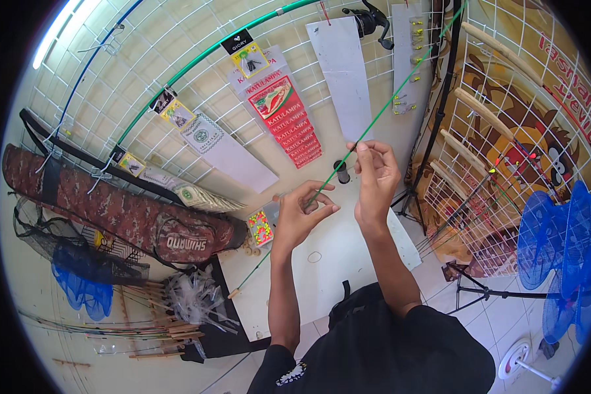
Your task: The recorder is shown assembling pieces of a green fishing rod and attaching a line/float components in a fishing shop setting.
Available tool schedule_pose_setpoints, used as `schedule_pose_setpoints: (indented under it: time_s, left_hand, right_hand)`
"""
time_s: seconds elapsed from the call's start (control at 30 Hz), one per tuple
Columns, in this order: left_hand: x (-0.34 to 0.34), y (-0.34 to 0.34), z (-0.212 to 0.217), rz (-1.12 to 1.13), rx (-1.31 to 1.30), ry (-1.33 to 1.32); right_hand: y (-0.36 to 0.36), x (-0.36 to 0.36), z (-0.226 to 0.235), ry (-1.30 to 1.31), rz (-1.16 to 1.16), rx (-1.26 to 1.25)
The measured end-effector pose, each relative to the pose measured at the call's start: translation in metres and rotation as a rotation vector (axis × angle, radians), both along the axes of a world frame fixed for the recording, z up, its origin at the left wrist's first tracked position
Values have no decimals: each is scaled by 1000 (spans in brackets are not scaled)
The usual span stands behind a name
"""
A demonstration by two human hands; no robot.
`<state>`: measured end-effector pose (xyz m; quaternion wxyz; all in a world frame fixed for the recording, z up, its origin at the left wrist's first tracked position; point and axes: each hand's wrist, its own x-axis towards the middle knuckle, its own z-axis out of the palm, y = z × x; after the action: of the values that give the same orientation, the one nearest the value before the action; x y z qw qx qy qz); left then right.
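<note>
Both hands work a thin green rod (348,157) above the white bench (335,249): left hand (302,213) pinches it low, right hand (374,177) pinches higher, apparently threading; steadiness needed.

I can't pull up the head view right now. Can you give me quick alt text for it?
Both hands pinch a thin green fishing rod slanting up to the right: left hand lower, right hand higher. Beneath lies a white tabletop; a white wire grid wall behind holds packaged tackle, with a long camouflage rod bag at left.
</note>
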<state>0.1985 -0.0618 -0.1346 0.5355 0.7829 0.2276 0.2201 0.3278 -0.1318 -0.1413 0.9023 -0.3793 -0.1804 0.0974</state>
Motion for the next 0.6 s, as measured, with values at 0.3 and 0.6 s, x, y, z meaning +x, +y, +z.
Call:
schedule_pose_setpoints:
  time_s: [0.3,0.6]
  left_hand:
    - [2,8,-7,-3,70,-9]
    - [-4,0,-5,-25,48,26]
  right_hand:
    - [-21,70,39,3,166,82]
    - [-25,101,49,-34,248,127]
